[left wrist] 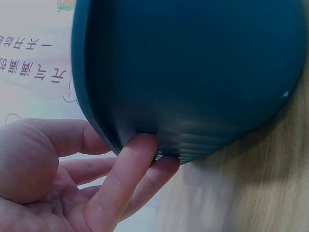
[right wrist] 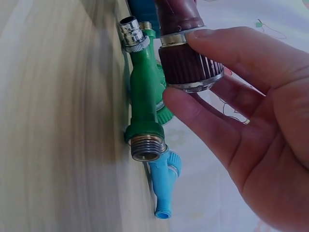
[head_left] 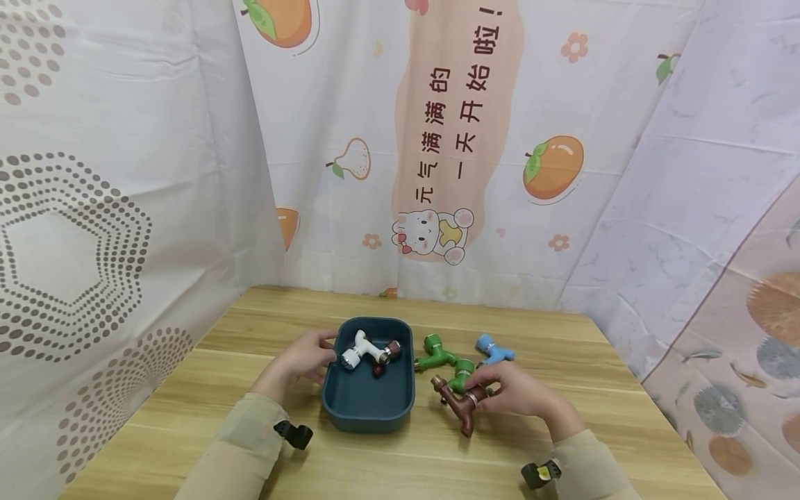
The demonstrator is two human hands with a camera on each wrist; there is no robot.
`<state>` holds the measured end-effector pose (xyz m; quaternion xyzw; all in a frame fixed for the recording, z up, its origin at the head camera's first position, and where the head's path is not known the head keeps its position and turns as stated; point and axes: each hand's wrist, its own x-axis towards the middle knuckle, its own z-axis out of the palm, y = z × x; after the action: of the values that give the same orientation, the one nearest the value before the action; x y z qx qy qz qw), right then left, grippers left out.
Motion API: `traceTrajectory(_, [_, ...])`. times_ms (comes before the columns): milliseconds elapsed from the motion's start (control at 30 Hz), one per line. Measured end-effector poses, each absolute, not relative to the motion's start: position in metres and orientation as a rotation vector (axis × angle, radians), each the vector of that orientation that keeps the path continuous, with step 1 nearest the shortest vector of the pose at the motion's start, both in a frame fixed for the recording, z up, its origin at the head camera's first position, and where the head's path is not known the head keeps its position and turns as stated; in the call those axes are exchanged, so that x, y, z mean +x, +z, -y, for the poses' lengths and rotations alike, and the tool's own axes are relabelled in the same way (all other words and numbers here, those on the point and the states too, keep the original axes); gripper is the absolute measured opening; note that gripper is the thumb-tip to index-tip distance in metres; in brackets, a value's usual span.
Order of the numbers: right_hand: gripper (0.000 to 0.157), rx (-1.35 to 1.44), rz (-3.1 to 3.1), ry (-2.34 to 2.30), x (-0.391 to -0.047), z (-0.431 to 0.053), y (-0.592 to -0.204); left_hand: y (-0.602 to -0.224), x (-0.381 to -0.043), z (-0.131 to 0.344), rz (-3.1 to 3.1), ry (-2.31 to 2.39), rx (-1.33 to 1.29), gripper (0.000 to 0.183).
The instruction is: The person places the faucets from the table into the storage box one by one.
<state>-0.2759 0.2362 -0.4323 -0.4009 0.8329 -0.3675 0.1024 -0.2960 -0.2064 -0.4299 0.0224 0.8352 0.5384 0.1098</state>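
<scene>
My left hand (head_left: pixel 307 357) holds the left side of a dark teal plastic bin (head_left: pixel 369 423), its fingertips against the ribbed outer wall (left wrist: pixel 212 140). Inside the bin, a white tap (head_left: pixel 362 347) lies across a dark brown tap (head_left: pixel 392 348). The right hand (head_left: pixel 515 390) pinches another brown tap (head_left: pixel 461 405) by its ridged knob (right wrist: pixel 186 65), between thumb and fingers. That tap is tilted, right of the bin and in front of the green taps. Two green taps (head_left: pixel 435 353) lie close together on the table, and a light blue tap (head_left: pixel 496 351) lies behind the right hand.
A wood-grain table (head_left: pixel 387 472) carries everything. Printed curtains (head_left: pixel 350 229) hang behind it and at both sides. The bin's right wall stands close to the nearest green tap. Dark devices are strapped at both wrists.
</scene>
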Motion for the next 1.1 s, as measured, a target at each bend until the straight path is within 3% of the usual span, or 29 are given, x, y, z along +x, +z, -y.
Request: traceTrajectory(1100, [0.028,-1.105,-2.546,-1.214,-0.275,-0.248,-0.417,-0.43,-0.295,0.208,-2.446,1.588,0.077,0.062])
